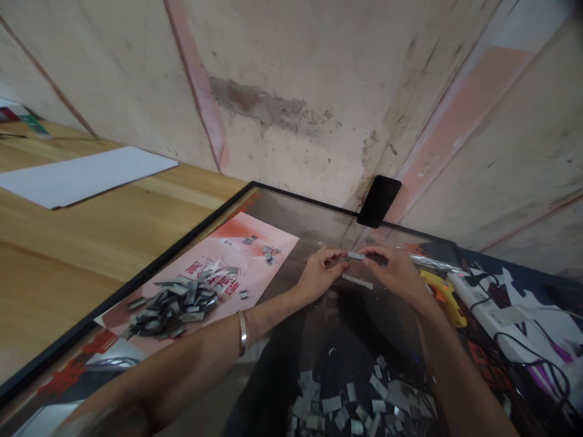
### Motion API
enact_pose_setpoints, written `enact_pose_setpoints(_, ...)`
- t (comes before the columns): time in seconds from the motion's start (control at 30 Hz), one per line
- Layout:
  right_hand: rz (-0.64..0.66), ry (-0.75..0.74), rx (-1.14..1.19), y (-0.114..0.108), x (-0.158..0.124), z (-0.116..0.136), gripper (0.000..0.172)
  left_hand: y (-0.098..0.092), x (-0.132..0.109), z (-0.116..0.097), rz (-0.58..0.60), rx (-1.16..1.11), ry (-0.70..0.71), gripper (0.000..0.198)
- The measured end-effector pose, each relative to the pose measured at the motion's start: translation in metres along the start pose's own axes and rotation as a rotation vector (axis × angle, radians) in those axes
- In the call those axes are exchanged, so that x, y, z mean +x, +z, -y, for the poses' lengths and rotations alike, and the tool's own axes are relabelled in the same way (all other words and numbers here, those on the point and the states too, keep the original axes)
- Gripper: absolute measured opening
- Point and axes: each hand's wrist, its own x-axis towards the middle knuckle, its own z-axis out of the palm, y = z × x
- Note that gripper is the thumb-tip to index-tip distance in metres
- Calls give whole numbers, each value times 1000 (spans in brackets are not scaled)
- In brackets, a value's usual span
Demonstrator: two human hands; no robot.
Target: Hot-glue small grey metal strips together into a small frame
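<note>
Both my hands meet over a glass-topped table [291,206] near the wall. My left hand [321,273] and my right hand [396,270] pinch the two ends of a small grey metal strip [356,256] between their fingertips. A second grey strip [357,281] lies on the glass just below it. A silver bangle [243,332] sits on my left wrist. A heap of folded grey metal pieces [175,303] lies on a pink sheet [214,267] to the left. More flat grey pieces [359,403] are scattered on the glass close to me.
A black phone [379,201] leans on the wall behind my hands. A yellow glue gun [444,294], a white power strip [483,303] and cables [542,364] lie at the right. A white sheet [82,176] rests on the wooden bench [68,255] to the left.
</note>
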Motion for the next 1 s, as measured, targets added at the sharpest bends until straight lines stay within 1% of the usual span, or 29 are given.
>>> enact_pose_setpoints(0.27, 0, 22, 31, -1, 2, -1, 19, 0, 0, -1, 15, -9, -12, 25)
enact_pose_setpoints(0.37, -12, 46, 112, 0, 1, -1, 18, 0, 0, -1, 20, -9, -19, 25)
enact_pose_setpoints(0.43, -29, 107, 270, 1, 0, -1, 20, 0, 0, -1, 20, -12, -19, 26)
enact_pose_setpoints(0.53, -52, 266, 658, 3, 0, 0, 23, 1, 0, -1, 14, -20, -17, 27)
enact_pose_setpoints(0.63, -6, 413, 1016, 6, 1, 1, 27, 1, 0, -2, 5, -18, -23, 27)
enact_pose_setpoints(0.7, 37, 481, 1135, 9, 1, 2, 31, 1, 0, -2, 6, -13, -35, 27)
enact_pose_setpoints(0.77, 40, 507, 1134, 13, 1, 3, 34, 1, 0, -2, 15, -12, -37, 27)
enact_pose_setpoints(0.87, 5, 482, 966, 20, 0, 3, 36, 1, 0, -1, 20, -9, -19, 26)
enact_pose_setpoints(0.93, -3, 465, 845, 24, 0, 2, 37, 1, 0, -1, 7, -8, -12, 26)
enact_pose_setpoints(1.0, 1, 466, 772, 26, -1, 1, 38, 1, 0, -1, -5, -7, -11, 26)
